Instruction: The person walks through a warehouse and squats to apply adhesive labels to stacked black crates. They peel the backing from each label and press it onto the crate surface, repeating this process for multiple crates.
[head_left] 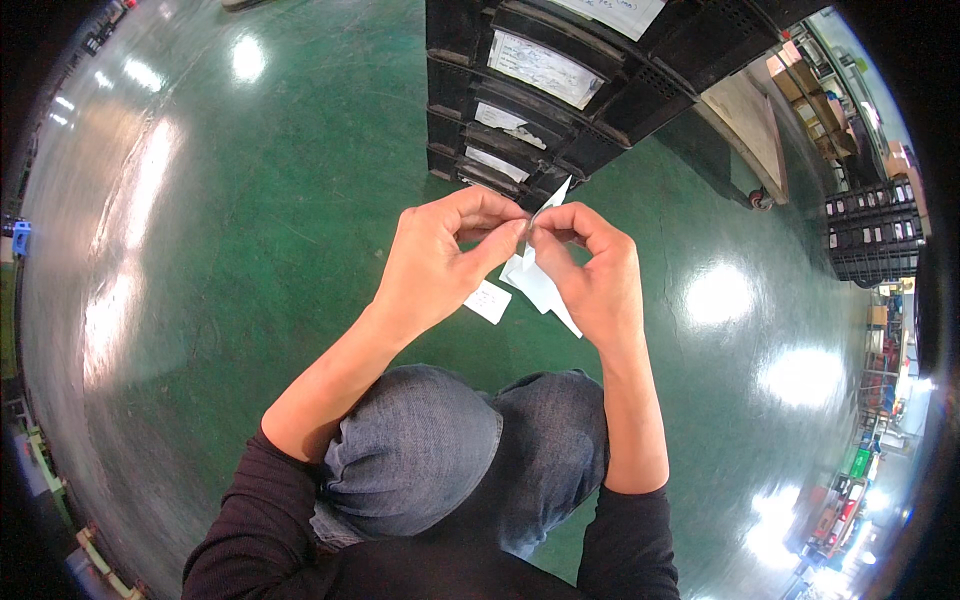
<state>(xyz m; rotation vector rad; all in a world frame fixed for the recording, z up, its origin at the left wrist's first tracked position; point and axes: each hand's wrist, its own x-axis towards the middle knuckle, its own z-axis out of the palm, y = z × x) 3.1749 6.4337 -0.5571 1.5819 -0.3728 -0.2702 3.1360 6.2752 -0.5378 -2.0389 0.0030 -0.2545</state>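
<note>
My left hand [432, 258] and my right hand [598, 275] meet in front of my knees, fingertips almost touching. Each closes thumb and forefinger in a pinch on thin white paper slips [545, 292]. One pointed corner of paper sticks up beyond the fingertips, and folded or overlapping pieces hang below them. A smaller white slip [489, 302] with handwriting shows beneath my left hand; whether it is held or lies lower down I cannot tell. Just past my fingers rises a stack of black plastic crates [640, 95] with white paper labels [545, 68] on their sides.
Shiny green floor [270, 200] surrounds me. A wheeled wooden platform [745, 125] stands beyond the crates at right. Farther right are cardboard boxes [800, 85] and another stack of black crates [872, 230]. My jeans-clad knees [420, 440] are bent below my hands.
</note>
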